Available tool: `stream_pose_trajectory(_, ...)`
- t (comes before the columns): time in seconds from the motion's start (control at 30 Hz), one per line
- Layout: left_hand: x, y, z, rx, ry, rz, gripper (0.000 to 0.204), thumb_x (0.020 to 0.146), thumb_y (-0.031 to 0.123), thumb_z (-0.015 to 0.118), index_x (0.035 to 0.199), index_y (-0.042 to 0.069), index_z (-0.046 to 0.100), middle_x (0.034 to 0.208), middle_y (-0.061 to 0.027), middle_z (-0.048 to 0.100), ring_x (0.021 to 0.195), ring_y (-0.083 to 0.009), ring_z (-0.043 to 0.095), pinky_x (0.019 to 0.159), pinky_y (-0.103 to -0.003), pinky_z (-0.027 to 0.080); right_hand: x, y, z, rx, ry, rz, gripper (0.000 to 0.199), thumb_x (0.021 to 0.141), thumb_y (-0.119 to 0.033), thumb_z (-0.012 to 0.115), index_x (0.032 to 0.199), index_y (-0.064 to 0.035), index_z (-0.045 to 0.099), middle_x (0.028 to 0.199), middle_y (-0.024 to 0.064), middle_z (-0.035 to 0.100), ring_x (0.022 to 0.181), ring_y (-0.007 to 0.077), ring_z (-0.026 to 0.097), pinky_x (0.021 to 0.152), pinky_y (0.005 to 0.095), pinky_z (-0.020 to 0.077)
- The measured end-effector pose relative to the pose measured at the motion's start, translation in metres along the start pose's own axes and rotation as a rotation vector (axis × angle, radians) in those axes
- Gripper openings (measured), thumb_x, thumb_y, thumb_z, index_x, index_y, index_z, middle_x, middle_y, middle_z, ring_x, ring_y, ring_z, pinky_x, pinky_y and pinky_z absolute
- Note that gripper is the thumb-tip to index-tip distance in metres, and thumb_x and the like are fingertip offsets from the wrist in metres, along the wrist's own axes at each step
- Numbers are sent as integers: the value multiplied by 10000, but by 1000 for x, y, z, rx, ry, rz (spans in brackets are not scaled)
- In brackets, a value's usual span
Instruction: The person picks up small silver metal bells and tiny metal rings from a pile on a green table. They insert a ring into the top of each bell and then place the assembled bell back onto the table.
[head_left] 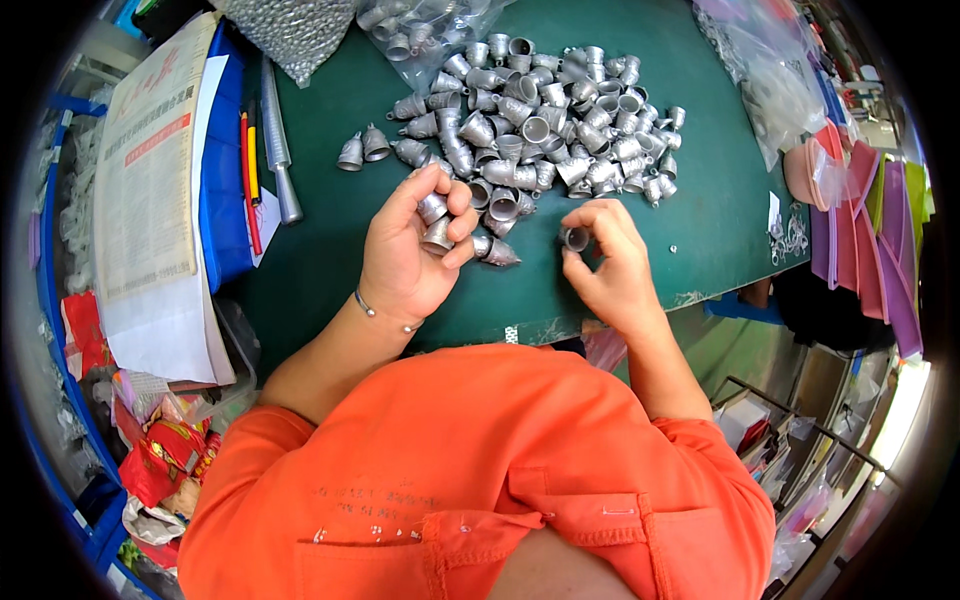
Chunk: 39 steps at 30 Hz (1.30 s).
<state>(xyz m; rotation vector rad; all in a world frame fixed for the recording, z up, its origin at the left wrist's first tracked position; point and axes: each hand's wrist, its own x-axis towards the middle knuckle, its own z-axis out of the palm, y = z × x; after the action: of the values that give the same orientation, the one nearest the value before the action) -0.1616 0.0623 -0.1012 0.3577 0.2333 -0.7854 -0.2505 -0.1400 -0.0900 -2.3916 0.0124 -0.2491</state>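
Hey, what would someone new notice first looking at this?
Probably the big pile of silver bell-shaped metal pieces heaped on the green mat at centre top. Just below it, the left hand grips a few pieces, and the right hand pinches one. The orange shirt fills the bottom.

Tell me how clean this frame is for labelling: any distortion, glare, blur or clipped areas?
Head view: strong fisheye bending, the green table edge curving and the corners black. Lighting is even and shadows soft around the pile of silver bells. Left hand and right hand look sharp. The far right rim is overexposed; clear plastic bags show mild glare.
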Motion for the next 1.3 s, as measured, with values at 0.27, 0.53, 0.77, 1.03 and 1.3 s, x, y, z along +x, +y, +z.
stream_pose_trajectory(0.27, 2, 0, -1, 15, 9, 5, 185, 924, 245, 472, 818, 95, 495, 769, -32, 492, 624, -125, 472, 438, -228, 355, -4, 1, 17, 259, 35, 112, 361, 667, 36, 698, 975, -37, 526, 903, 70, 563, 839, 206, 542, 742, 305, 443)
stream_pose_trajectory(0.53, 1, -2, -1, 3, 15, -4, 175, 917, 243, 479, 824, 96, 496, 769, -32, 482, 619, -124, 465, 436, -227, 357, -12, 3, 11, 1086, 73, 63, 501, 697, 89, 697, 1097, -50, 431, 976, 99, 557, 889, 170, 563, 749, 289, 479)
stream_pose_trajectory(0.77, 0, -3, -1, 13, 15, -4, 163, 920, 235, 469, 832, 100, 493, 774, -34, 479, 613, -125, 461, 433, -227, 357, -14, 6, -1, 1647, -114, 288, 366, 833, -58, 617, 1160, 15, 468, 1045, 215, 591, 877, 217, 616, 738, 300, 530)
stream_pose_trajectory(1.03, 0, -4, -3, 9, 10, -16, 160, 917, 238, 474, 841, 100, 495, 769, -33, 473, 611, -124, 452, 430, -228, 355, -11, 5, -7, 1942, -224, 310, 230, 828, 10, 537, 1056, 2, 509, 958, 173, 567, 772, 179, 581, 605, 218, 468)
stream_pose_trajectory(1.3, 0, -5, -4, 25, -12, -19, 162, 922, 247, 475, 858, 102, 507, 775, -35, 486, 623, -127, 470, 433, -228, 355, 41, 2, -5, -221, 169, -149, 243, 708, 23, 631, 943, -28, 597, 951, 91, 564, 773, 264, 580, 658, 330, 482)
